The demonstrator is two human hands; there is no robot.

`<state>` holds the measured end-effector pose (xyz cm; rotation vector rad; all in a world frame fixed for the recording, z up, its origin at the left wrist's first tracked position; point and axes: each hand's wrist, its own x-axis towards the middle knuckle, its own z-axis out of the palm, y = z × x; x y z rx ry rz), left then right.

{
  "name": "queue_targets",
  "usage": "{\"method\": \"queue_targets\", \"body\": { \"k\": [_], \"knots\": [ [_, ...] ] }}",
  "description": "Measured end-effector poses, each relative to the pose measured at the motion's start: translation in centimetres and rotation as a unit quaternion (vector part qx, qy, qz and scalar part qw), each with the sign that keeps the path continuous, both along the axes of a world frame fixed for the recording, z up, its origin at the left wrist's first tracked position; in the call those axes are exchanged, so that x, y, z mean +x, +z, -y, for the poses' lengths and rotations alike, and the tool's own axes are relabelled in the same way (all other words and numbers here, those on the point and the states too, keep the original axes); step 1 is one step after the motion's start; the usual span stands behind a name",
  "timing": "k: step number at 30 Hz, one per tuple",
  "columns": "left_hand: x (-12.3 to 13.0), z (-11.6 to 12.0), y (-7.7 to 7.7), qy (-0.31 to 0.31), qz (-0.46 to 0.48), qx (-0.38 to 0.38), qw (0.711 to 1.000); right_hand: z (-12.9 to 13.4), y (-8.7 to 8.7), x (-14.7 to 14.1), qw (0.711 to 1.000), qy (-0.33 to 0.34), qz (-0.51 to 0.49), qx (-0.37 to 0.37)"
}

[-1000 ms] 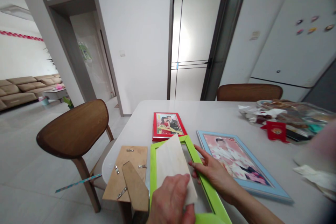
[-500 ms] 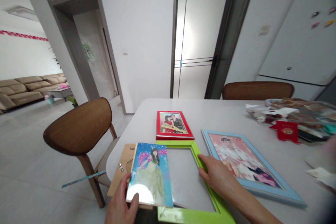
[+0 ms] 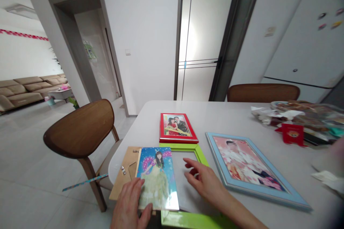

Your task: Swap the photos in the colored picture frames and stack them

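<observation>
A glossy photo (image 3: 158,186) of a figure in a pale green dress lies across a brown backing board (image 3: 125,173) and the left part of an empty green picture frame (image 3: 188,218). My left hand (image 3: 129,200) holds the photo at its lower left corner, fingers over the left side and thumb at the bottom edge. Above the frame's opening hovers my right hand (image 3: 202,182), its fingers apart and nothing in them. My right forearm hides part of the frame's right side. Metal clips show on the backing board.
Behind the green frame lies a red framed photo (image 3: 178,128). A blue framed photo (image 3: 249,164) is on the right. Bags and wrappers (image 3: 295,114), with a red packet (image 3: 292,134), crowd the table's far right. A wooden chair (image 3: 80,128) stands at the left.
My right hand has let go of the green frame's right side and moved left over its opening. My left fingers have shifted onto the photo, which has slid slightly right.
</observation>
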<state>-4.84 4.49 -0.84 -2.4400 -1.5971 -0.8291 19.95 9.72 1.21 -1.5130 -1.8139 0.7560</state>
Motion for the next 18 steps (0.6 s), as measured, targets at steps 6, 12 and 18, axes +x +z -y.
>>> {"method": "queue_targets", "body": {
  "k": [6, 12, 18],
  "knots": [
    [1.8, 0.0, -0.7, -0.078, -0.032, -0.046, 0.995, -0.8, -0.3, -4.8, 0.911, 0.026, -0.347, -0.222],
    [2.6, -0.6, 0.0, -0.098, 0.016, -0.053, 0.994, -0.3, 2.9, -6.4, 0.879, 0.037, -0.427, -0.211],
    [5.3, -0.9, 3.1, -0.091, 0.306, -0.007, 0.948, 0.9, 5.7, -5.7, 0.863, 0.016, -0.48, -0.158]
  ]
}}
